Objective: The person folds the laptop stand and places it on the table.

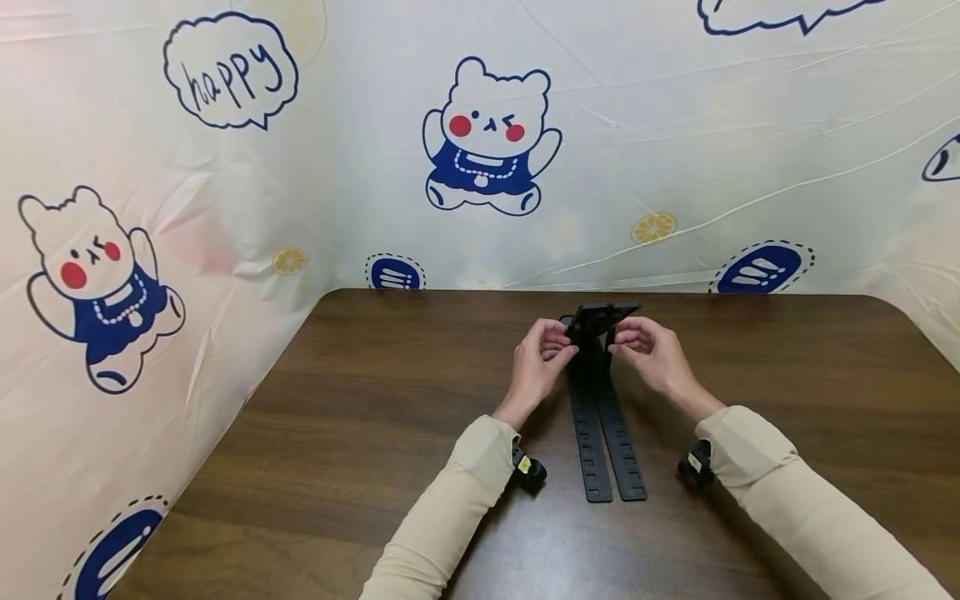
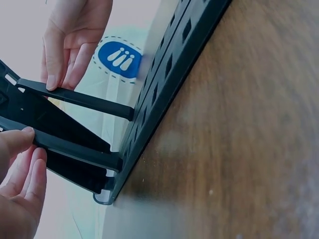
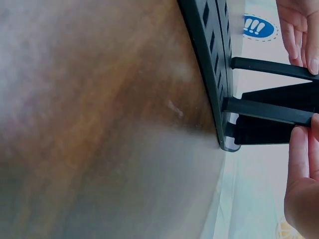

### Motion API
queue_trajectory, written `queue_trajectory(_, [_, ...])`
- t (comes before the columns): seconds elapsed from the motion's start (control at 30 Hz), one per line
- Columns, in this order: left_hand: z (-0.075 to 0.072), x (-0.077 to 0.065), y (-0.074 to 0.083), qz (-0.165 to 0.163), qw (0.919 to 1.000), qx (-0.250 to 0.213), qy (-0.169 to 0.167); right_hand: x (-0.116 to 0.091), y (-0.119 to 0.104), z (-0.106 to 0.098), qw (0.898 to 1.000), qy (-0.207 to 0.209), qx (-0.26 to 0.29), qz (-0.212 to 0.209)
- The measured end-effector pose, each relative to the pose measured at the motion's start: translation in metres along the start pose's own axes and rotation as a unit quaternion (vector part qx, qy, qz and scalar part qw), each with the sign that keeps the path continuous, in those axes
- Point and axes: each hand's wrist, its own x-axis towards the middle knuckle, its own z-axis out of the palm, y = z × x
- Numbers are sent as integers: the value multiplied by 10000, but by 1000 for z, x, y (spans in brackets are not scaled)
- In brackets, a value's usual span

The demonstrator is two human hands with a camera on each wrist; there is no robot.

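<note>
A black folding stand (image 1: 592,454) with two long slotted base rails lies on the table, its far end raised. My left hand (image 1: 534,360) pinches one of its support legs (image 2: 75,149) between thumb and fingers. On the other side, my right hand (image 1: 656,357) pinches the second support leg (image 3: 269,112). In both wrist views, the legs' lower ends meet the slotted rails. Between and behind the legs slopes a dark back panel (image 2: 55,119), hinged near the rails' far end. Above the hands, the stand's tilted top (image 1: 600,317) shows in the head view.
The brown wooden table (image 1: 360,433) runs back to a pale curtain (image 1: 360,150) printed with cartoon bears and hung along its back and left sides. Small black cameras (image 1: 531,471) are strapped to both wrists over beige sleeves.
</note>
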Motion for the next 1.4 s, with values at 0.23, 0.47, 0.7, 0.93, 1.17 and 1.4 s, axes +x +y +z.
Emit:
queue_trajectory(0.23, [-1,0,7,-117,9998,-152,43,3,0,-2,9998,-161,-108,57])
queue_trajectory(0.47, [-2,3,6,-201,9996,-155,97,6,2,-5,9991,-309,-262,97])
queue_trajectory(0.7, [-1,10,-7,-240,9992,-275,138,7,1,-5,9993,-318,-206,5])
queue_trajectory(0.93, [3,16,-29,-271,9992,-156,255,10,-1,-3,9992,-204,-346,-57])
queue_trajectory(1.17, [6,17,-32,-75,9988,-214,426,10,1,-1,9995,-19,-295,-76])
queue_trajectory(1.4, [9,19,-31,-41,9981,41,616,9,3,1,9992,250,-230,-226])
